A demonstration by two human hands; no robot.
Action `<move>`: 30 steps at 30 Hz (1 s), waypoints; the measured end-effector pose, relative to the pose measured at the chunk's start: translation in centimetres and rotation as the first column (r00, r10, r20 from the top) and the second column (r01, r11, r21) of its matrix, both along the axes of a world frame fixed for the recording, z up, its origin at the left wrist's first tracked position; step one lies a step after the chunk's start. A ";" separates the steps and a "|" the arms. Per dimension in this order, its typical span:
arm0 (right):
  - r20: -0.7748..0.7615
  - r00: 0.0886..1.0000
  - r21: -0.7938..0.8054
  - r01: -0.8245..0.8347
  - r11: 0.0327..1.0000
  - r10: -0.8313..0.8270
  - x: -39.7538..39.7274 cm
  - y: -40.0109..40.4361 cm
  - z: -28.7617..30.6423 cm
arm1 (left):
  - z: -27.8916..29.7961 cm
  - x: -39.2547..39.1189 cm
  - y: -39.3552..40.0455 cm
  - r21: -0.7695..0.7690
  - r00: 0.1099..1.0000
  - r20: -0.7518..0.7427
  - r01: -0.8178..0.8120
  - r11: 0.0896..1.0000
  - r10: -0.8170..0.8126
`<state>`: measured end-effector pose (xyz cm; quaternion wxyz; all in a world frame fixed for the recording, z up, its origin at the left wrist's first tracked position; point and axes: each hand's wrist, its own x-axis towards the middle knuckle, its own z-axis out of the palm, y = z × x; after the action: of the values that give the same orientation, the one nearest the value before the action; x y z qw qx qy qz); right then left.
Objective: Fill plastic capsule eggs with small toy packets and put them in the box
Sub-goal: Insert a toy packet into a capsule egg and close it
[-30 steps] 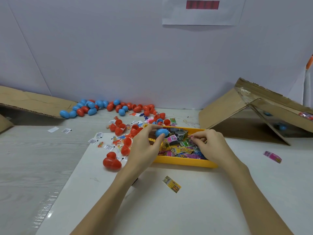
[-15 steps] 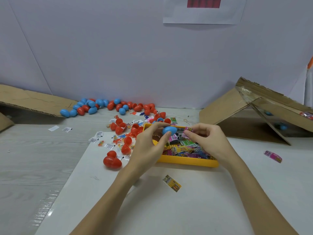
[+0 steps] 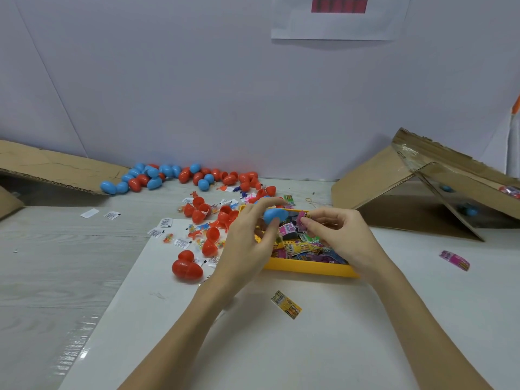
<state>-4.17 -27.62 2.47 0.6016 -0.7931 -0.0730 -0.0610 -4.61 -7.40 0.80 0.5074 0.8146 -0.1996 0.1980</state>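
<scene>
Progress looks partial: a few blue eggs point(image 3: 471, 211) already lie inside the cardboard box point(image 3: 422, 198) on the right, while many red and blue eggs point(image 3: 168, 178) wait along the wall and the yellow tray point(image 3: 309, 270) is full of packets. Above that tray, the left hand point(image 3: 247, 243) pinches a blue capsule egg point(image 3: 275, 215) between thumb and fingers. Just beside it, the right hand point(image 3: 340, 237) pinches a pink toy packet point(image 3: 302, 218) at the egg's side, not yet inside.
</scene>
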 end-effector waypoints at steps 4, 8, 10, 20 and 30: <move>-0.002 1.000 0.027 0.007 1.000 -0.007 0.0 0.5 -0.3 | -0.2 0.1 -0.1 -0.003 0.998 -0.046 -0.050 0.999 0.050; -0.009 0.999 0.087 -0.033 0.996 0.034 -0.1 1.3 -0.5 | -0.3 -0.2 -0.4 0.051 0.998 -0.055 -0.025 0.998 0.028; -0.025 0.997 0.111 -0.065 0.992 0.068 -0.2 1.5 -0.6 | -0.4 -0.1 -0.4 0.053 0.999 -0.031 -0.020 0.998 0.021; 0.436 0.889 -0.482 0.100 0.870 0.140 -0.3 2.9 -1.9 | -0.4 -0.2 0.8 0.469 0.981 0.184 -0.139 0.872 0.058; 0.494 0.870 -0.557 0.311 0.770 0.006 -0.2 4.4 -2.6 | -0.6 0.2 0.8 0.431 0.975 0.207 -0.162 0.887 0.078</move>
<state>-4.40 -23.23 -0.16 0.2636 -0.9103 -0.1650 -0.2732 -4.44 -6.60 0.17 0.2735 0.8980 -0.2347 0.2524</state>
